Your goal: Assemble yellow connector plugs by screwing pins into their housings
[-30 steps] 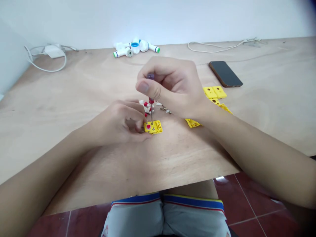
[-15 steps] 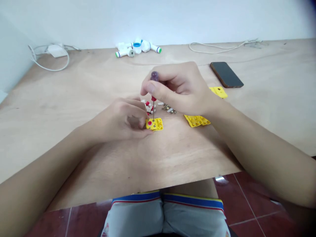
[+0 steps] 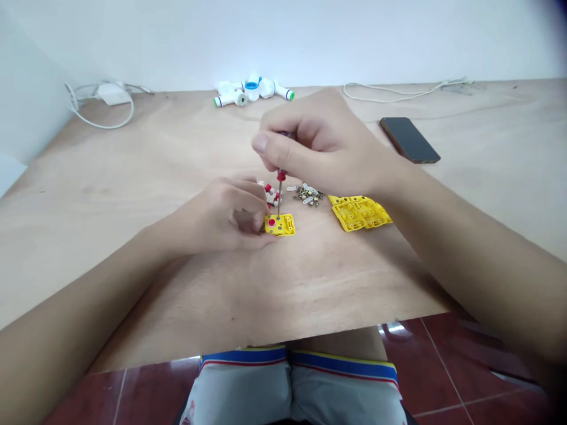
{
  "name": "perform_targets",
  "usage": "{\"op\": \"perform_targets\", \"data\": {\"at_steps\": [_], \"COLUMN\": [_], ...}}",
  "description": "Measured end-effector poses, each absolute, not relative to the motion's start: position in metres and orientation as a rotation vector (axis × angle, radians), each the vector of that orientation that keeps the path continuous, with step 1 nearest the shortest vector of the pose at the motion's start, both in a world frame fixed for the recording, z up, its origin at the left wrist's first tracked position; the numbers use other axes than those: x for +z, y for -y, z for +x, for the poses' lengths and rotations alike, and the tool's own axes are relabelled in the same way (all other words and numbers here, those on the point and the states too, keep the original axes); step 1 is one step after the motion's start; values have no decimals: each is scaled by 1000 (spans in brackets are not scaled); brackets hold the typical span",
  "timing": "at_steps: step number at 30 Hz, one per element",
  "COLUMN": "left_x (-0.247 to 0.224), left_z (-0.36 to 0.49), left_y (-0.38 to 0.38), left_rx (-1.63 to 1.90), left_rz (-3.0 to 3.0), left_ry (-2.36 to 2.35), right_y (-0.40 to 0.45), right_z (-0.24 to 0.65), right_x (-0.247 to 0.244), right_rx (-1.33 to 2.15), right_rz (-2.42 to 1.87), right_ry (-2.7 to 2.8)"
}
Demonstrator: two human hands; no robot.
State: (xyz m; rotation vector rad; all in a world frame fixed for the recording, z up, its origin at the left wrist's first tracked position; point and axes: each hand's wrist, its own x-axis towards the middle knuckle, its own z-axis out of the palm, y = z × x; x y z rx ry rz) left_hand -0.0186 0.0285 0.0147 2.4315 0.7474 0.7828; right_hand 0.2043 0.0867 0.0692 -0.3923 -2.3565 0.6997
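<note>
My left hand [image 3: 234, 212] pinches the left end of a small yellow plastic casing [image 3: 287, 225] with a red round button, holding it on the table. In my right hand [image 3: 314, 139] is a screwdriver [image 3: 280, 192], held upright with its tip on a screw in the casing; my fingers hide most of its handle. Just behind the casing lie small red and white parts [image 3: 271, 196]. To their right sits a pile of screws and small metal pieces [image 3: 309, 195]. More yellow casings [image 3: 358, 213] lie side by side under my right wrist.
A dark phone [image 3: 410, 140] lies at the right of the wooden table [image 3: 212, 295]. White pipe-like fittings [image 3: 252, 90] stand by the wall. A white charger with cable [image 3: 112, 94] is at the back left, and a thin cable [image 3: 390, 99] at the back right.
My right hand has turned about the screwdriver, its thumb now over the handle's top. The screwdriver's tip stays on the casing, and my left hand keeps its pinch. The view has shifted slightly.
</note>
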Motion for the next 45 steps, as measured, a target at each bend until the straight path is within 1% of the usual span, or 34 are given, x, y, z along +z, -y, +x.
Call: {"op": "perform_targets", "data": {"at_steps": [7, 13, 19, 22, 24, 28, 30, 33, 36, 43, 45], "left_x": [15, 14, 16, 17, 17, 15, 14, 13, 12, 12, 13], "left_z": [-19, -19, -20, -20, -20, -19, -19, -19, -19, -20, -20], "left_y": [-28, -27, -26, -26, -26, -26, -27, -27, -26, -27, -27], "left_rx": [774, 791, 766, 744, 746, 793, 791, 781, 768, 765, 762], "left_rz": [2425, 2443, 2443, 2445, 2436, 2393, 2363, 2324, 2316, 2320, 2325], "left_ry": [-768, -728, -765, -766, -764, -749, -760, -776, -780, -759, -748], "right_y": [-85, -80, -77, -80, -82, -85, -84, -81, -78, -82, -83], "right_z": [228, 235, 237, 235, 228, 213, 211, 216, 222, 224, 225], "right_x": [82, 88, 92, 98, 103, 111, 114, 115, 114, 109, 111], "right_rx": [475, 452, 591, 700, 711, 489, 454, 593, 709, 819, 753], "right_rz": [-667, -702, -687, -723, -756, -781, -830, -874, -791, -718, -677], "right_ry": [2551, 2679, 2676, 2732, 2772, 2856, 2862, 2841, 2831, 2710, 2792]}}
